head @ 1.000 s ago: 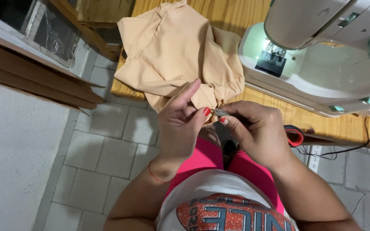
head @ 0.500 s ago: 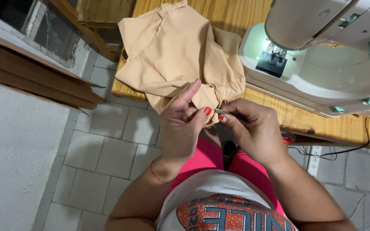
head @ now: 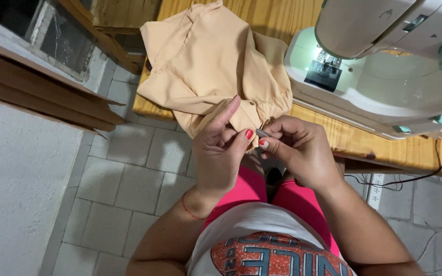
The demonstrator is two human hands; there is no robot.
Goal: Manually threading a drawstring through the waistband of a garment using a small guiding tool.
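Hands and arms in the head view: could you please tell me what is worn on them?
Both arms are bare, with no sleeves in sight. The left hand has red-painted nails and a thin red cord around its wrist. The right hand shows one red nail and no jewellery.

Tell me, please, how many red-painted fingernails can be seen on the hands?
2. One is on the thumb of the left hand, by the beige fabric. The other is on the thumb of the right hand, just right of it. Other nails are turned away or hidden.
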